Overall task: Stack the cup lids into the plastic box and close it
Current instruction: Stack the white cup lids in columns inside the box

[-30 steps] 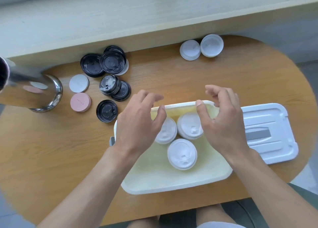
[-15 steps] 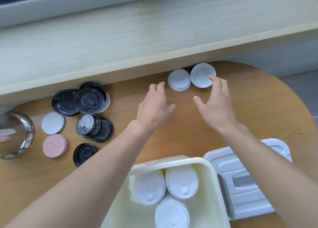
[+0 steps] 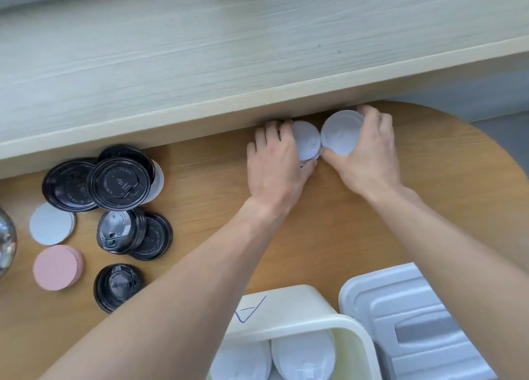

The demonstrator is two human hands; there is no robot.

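I have two white cup lids at the far edge of the table, tucked just under the pale wooden ledge. My left hand curls around the left white lid, fingers over its far rim and thumb at the near edge. My right hand grips the right white lid the same way, and that lid looks tilted up off the wood. The two lids touch each other between my hands.

To do this pickup well, I judge I should lift each lid straight clear of the ledge before drawing back, keep them level, and carry them toward me without knocking them together.

The plastic box sits at the near edge, open, with at least two white lids in the box lying side by side; the rest of its inside is out of view. Its box cover lies just beside it on the right, off the box.

Well to the left, a cluster of black lids overlaps, with a white disc and a pink disc near them, none yet boxed.
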